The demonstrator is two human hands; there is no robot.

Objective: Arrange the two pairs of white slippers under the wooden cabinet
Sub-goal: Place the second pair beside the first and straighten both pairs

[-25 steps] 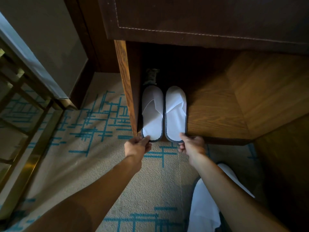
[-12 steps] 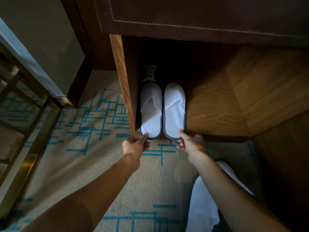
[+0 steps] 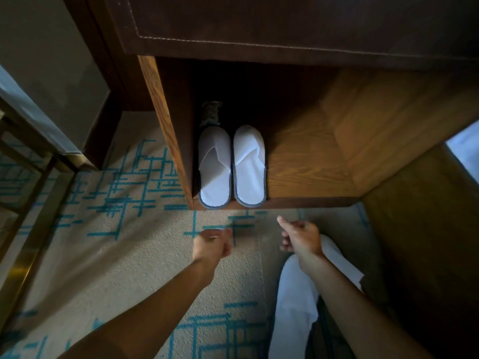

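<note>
A pair of white fabric slippers (image 3: 231,165) sat side by side on the wooden cabinet's bottom shelf (image 3: 305,174), far left. The left hand (image 3: 212,246) and right hand (image 3: 300,237) hovered nearer over the patterned carpet (image 3: 108,244), loosely curled, gripping nothing.

1. White slipper pair (image 3: 231,165), grey-trimmed, side by side & touching, toes at 12 o'clock, heels at shelf's front edge.
2. Wooden cabinet (image 3: 324,161): pair sits in its open bottom, left corner.

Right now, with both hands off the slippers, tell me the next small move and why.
Probably look for the second pair. One pair of white cloth slippers sits side by side at the left end of the wooden cabinet shelf, whose right part is bare. Left hand and right hand hover empty over the patterned carpet; no second pair is clearly visible.
</note>
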